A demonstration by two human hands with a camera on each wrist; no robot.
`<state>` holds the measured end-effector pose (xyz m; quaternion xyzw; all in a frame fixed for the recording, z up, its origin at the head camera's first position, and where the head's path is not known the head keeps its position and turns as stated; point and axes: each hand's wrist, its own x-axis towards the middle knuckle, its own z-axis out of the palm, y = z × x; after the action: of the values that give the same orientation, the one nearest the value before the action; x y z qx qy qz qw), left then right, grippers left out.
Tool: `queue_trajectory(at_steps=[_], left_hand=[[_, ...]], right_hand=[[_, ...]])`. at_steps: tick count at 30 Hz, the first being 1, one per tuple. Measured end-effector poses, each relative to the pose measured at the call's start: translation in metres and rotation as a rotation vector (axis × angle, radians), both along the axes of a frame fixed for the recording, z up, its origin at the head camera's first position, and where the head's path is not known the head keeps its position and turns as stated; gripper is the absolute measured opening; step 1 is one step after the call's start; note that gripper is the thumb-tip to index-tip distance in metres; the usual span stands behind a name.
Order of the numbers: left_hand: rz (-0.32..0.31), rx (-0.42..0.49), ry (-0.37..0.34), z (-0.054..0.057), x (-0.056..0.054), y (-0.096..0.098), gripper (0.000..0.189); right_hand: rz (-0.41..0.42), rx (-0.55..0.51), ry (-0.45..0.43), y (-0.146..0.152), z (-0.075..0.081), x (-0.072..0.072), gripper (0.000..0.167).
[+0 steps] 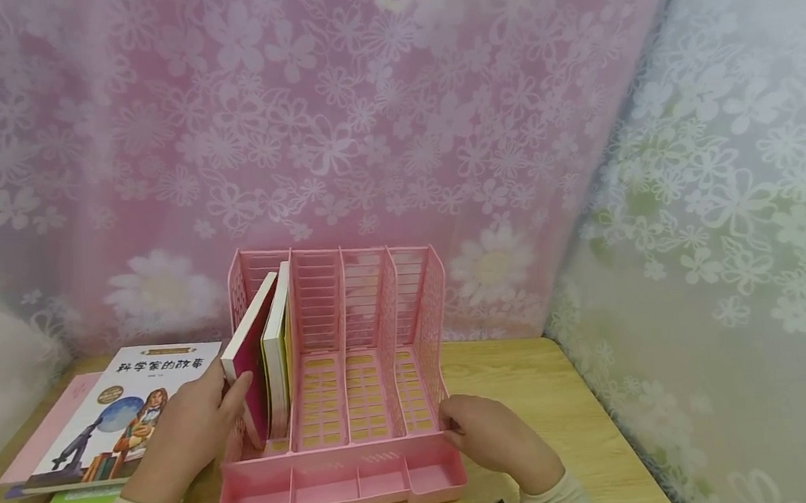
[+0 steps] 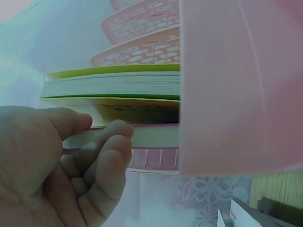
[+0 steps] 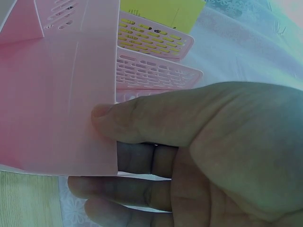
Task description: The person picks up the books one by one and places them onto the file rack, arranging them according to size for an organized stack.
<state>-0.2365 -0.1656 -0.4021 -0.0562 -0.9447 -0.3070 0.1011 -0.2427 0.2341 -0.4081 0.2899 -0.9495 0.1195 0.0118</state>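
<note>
The pink rack [image 1: 325, 455] on the table [image 1: 521, 375] has four compartments; the leftmost contains two books: the magenta book [image 1: 251, 345], pinched by the left hand [image 1: 201, 406], and the yellow-green book [image 1: 277, 359] beside it. The right hand [image 1: 490, 431] grips the rack's right front edge. At least three stacked books [image 1: 102, 431] lie by the table's left edge.

Books [image 1: 275, 367] in rack [image 1: 340, 461], leftmost, book pile [image 1: 102, 424] left of rack
</note>
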Motion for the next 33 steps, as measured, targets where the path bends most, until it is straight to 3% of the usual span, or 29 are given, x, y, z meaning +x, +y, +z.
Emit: queue_trajectory(at_steps=[11, 21, 28, 33], left_hand=[[0.013, 0.006, 0.041, 0.000, -0.001, 0.002, 0.039], [0.006, 0.097, 0.002, 0.006, 0.001, 0.005, 0.055], [-0.055, 0.003, 0.038, 0.009, 0.002, 0.008, 0.043], [-0.032, -0.048, 0.079, 0.009, 0.005, 0.006, 0.037]], right_hand=[[0.008, 0.008, 0.012, 0.001, -0.001, 0.000, 0.023], [0.002, 0.017, 0.024, 0.000, 0.001, -0.002, 0.023], [0.013, 0.025, 0.015, 0.000, 0.001, -0.005, 0.023], [-0.009, 0.026, -0.001, -0.001, 0.001, -0.003, 0.024]])
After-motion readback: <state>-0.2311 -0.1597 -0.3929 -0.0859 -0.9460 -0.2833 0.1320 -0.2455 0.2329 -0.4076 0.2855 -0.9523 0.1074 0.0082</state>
